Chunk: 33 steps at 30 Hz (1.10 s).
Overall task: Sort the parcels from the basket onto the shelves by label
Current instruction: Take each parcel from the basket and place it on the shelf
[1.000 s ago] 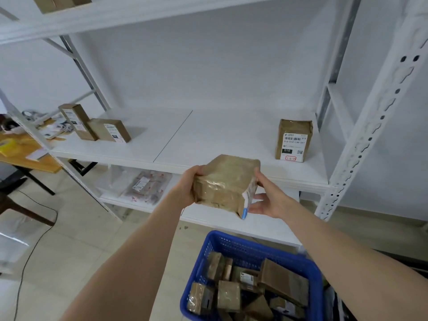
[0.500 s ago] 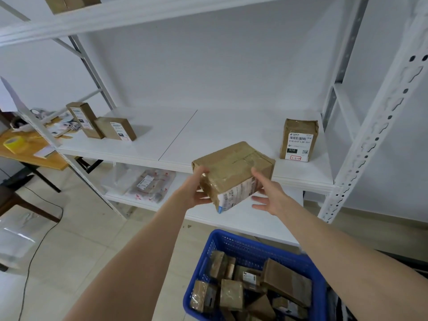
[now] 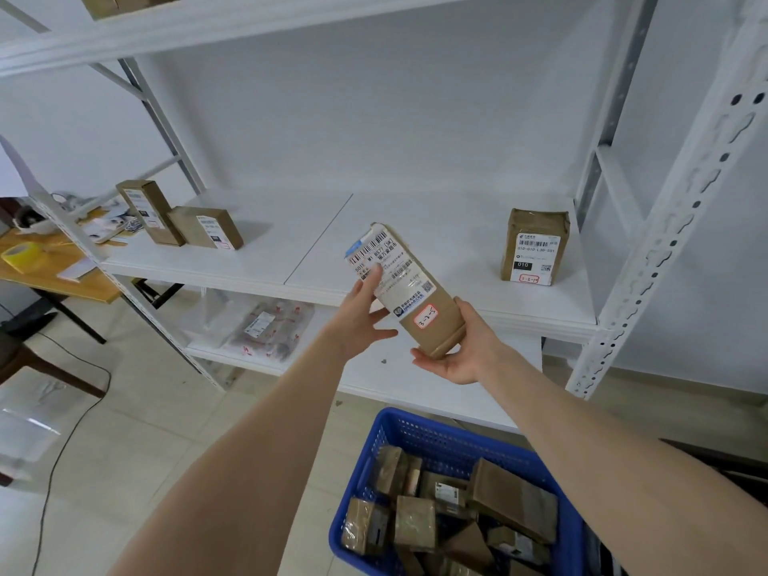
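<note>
I hold a brown cardboard parcel in front of the middle shelf, its white shipping label and a small red-edged sticker facing me. My left hand grips its upper left side, thumb on the label. My right hand cups its lower end from beneath. The blue basket stands below, holding several more brown parcels. On the middle shelf one labelled parcel stands at the right and two parcels sit at the left.
A lower shelf carries clear plastic bags. White perforated uprights frame the rack on the right. A wooden table with a yellow tape roll is at the left. A cable trails over the tiled floor.
I have turned the parcel over between my hands, so its label side now faces me; it has also risen a little towards the middle shelf.
</note>
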Motion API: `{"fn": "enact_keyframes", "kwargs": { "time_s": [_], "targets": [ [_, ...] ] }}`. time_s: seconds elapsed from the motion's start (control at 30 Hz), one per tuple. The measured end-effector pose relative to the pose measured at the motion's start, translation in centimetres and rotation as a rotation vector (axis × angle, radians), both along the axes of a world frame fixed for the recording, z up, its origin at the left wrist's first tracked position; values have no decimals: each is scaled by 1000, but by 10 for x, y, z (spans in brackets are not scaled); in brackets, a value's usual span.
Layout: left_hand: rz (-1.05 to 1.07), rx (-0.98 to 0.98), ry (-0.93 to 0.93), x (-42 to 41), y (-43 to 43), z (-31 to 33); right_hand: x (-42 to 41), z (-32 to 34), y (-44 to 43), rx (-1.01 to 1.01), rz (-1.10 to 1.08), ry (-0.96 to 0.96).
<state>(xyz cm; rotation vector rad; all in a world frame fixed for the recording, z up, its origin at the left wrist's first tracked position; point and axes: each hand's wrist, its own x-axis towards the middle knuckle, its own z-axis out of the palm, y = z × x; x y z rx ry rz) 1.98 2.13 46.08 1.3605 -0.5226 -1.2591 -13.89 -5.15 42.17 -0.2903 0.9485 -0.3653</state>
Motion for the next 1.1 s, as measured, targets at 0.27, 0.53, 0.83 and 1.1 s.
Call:
{"fn": "enact_keyframes", "kwargs": {
  "time_s": [0.27,0.53,0.83,1.1],
  "targets": [
    [73,-34,-190,-6,-1,10,12,3,8,-50,14,-63],
    [108,11,-147,-2,1,25,24,27,8,-506,10,77],
    [223,30,-327,17,12,70,47,72,16,-760,158,59],
    [366,-148,-712,46,16,144,58,100,28,-701,103,-176]
  ]
}}
